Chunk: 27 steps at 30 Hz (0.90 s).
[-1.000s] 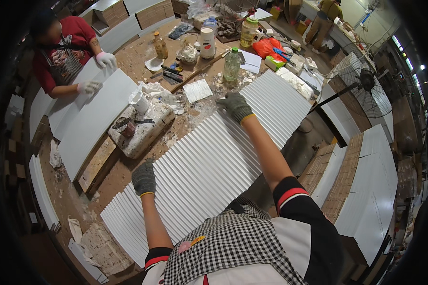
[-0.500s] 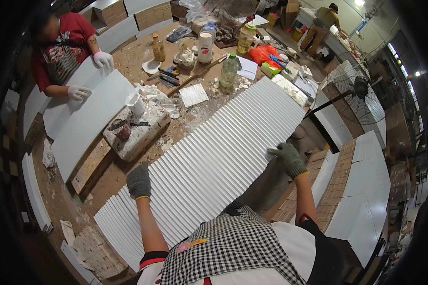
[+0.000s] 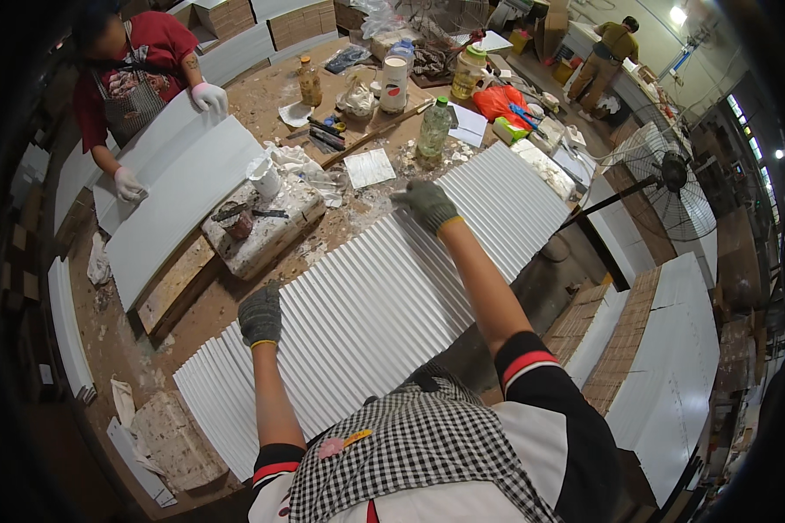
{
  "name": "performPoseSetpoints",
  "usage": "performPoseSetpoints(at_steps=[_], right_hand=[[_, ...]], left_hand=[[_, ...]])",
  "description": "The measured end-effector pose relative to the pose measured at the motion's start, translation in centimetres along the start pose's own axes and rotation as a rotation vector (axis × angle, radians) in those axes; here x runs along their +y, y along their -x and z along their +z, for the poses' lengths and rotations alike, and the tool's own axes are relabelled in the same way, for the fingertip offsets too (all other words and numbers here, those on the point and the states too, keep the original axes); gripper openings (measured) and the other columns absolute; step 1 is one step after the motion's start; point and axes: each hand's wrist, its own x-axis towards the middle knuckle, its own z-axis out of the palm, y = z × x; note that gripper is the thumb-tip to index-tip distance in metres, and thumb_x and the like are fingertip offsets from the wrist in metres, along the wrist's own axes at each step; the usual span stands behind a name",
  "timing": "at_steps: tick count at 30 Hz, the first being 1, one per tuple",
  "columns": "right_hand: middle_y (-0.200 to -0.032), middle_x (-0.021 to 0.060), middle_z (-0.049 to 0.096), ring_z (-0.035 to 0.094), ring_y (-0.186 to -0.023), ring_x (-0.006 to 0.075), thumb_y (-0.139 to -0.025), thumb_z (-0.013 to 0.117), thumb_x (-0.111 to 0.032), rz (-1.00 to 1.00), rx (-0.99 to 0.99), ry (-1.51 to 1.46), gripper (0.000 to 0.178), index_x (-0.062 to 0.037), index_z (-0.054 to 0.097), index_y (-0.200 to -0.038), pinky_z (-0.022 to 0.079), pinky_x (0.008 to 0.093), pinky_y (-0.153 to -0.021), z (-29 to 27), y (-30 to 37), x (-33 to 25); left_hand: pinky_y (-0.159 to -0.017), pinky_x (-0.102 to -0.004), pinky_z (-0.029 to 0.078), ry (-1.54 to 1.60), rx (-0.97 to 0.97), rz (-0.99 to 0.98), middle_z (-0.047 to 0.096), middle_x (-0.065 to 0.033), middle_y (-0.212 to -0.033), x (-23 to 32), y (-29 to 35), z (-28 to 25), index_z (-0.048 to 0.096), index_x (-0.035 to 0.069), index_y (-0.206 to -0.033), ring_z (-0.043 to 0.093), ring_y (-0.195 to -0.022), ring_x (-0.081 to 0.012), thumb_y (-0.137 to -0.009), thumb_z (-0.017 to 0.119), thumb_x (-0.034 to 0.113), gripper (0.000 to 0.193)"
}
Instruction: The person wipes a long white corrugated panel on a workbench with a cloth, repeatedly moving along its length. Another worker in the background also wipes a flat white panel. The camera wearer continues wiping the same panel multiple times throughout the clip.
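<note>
A long row of narrow white strips (image 3: 366, 288), set side by side like a ribbed sheet, lies slantwise in front of me. My left hand (image 3: 260, 314), in a dark grey knit glove, is at the far edge toward the left end, its fingers closed together over the strip ends. The fingertips are partly hidden. Across the strips reaches my right arm; my right hand (image 3: 427, 207), gloved the same way, is over their far edge with fingers extended to the left and nothing held. Whether it touches the strips I cannot tell.
At the left, a co-worker in white gloves handles white boards (image 3: 179, 183). Beyond my strips are a stained block (image 3: 266, 231) with a white cup (image 3: 263, 177), a green-capped bottle (image 3: 434, 131), paper (image 3: 369, 168) and a red bag (image 3: 501, 103). A fan (image 3: 672, 172) and stacked boards (image 3: 663, 349) stand right.
My right hand has moved from the near right edge across the strips to their far edge. My left hand stays at nearly the same place. The co-worker's lower hand has shifted along the board.
</note>
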Motion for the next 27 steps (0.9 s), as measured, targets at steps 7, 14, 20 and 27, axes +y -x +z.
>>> performPoseSetpoints(at_steps=[7, 14, 20, 27], right_hand=[[-0.112, 0.0191, 0.073, 0.072, -0.104, 0.0387, -0.107, 0.067, -0.032, 0.085, -0.066, -0.227, 0.023, -0.0304, 0.082, -0.124, 0.057, 0.0487, -0.095, -1.6, 2.2, 0.3], [-0.101, 0.0175, 0.075, 0.072, -0.099, 0.0359, -0.099, 0.077, -0.043, 0.073, -0.187, -0.202, 0.045, -0.0041, 0.078, -0.123, 0.058, 0.0468, -0.095, -5.2, 23.5, 3.3], [-0.116, 0.0106, 0.070, 0.070, -0.110, 0.0322, -0.102, 0.072, -0.030, 0.080, -0.125, -0.005, 0.025, -0.0310, 0.079, -0.126, 0.057, 0.0458, -0.096, -5.4, 24.2, 4.2], [-0.109, 0.0160, 0.070, 0.069, -0.104, 0.0375, -0.103, 0.069, -0.045, -0.009, 0.069, -0.028, 0.030, -0.0309, 0.080, -0.127, 0.057, 0.0487, -0.092, -0.8, 4.9, 2.6]], left_hand=[[-0.101, -0.0512, 0.055, 0.012, -0.024, -0.033, 0.077, -0.0202, -0.123, 0.6, 0.1, -0.8, 0.080, 0.005, -0.116, 0.071, -0.112, -0.0412, -0.113, 0.044, 0.041, 0.050], [-0.094, -0.0498, 0.058, -0.082, 0.049, 0.059, 0.079, -0.0189, -0.113, 0.1, 0.1, 0.0, 0.081, 0.006, -0.112, 0.074, -0.102, -0.0385, -0.111, 0.050, 0.036, 0.043], [-0.098, -0.0490, 0.058, -0.043, 0.046, 0.039, 0.078, -0.0203, -0.118, 0.7, 0.2, -0.4, 0.080, 0.004, -0.116, 0.074, -0.105, -0.0391, -0.112, 0.048, 0.036, 0.045], [-0.101, -0.0509, 0.056, -0.026, -0.005, -0.009, 0.077, -0.0197, -0.124, -0.1, 0.0, 0.2, 0.080, 0.005, -0.117, 0.073, -0.109, -0.0415, -0.112, 0.046, 0.038, 0.048]])
